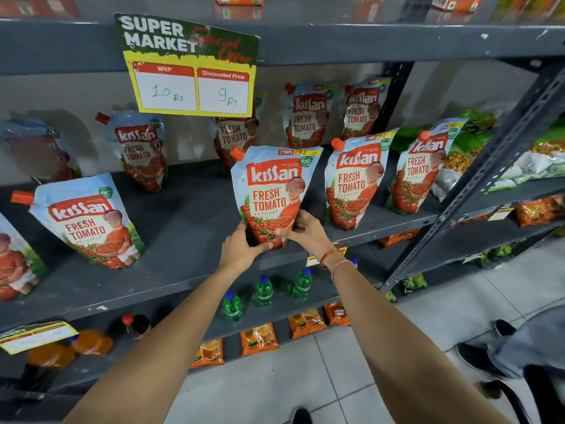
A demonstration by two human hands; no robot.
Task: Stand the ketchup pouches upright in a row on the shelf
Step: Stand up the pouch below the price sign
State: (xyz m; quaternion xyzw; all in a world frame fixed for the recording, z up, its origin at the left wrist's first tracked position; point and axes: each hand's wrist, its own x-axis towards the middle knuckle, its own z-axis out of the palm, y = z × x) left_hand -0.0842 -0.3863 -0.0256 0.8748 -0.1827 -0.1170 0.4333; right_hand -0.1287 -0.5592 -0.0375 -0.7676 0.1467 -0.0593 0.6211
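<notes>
Both hands close on the bottom of one ketchup pouch (273,191); the left hand (241,249) cups its lower left corner with the thumb across the front, and the right hand (305,229) pinches the lower right edge, so each grip is wrapped on the same pouch; the fingers behind it are hidden, and whether its base rests on the shelf (183,215) or hangs just above cannot be told, since the hands cover it; the pouch stands upright near the shelf's front edge, label facing out, orange cap at its top left corner, white and pale blue above a red brand panel reading fresh tomato ketchup, with tomatoes printed below; just to its right stand a second pouch (356,182) and a third pouch (420,172), both upright, forming a front row; well to the left a tilted pouch (88,221) leans leftward, and beyond it another pouch (13,261) is cut off by the frame edge; more pouches stand along the back, one partly hidden behind the price sign (191,68) hanging from the shelf above, and the far left one too blurred to read; green bottles (264,290) sit on the shelf below.
</notes>
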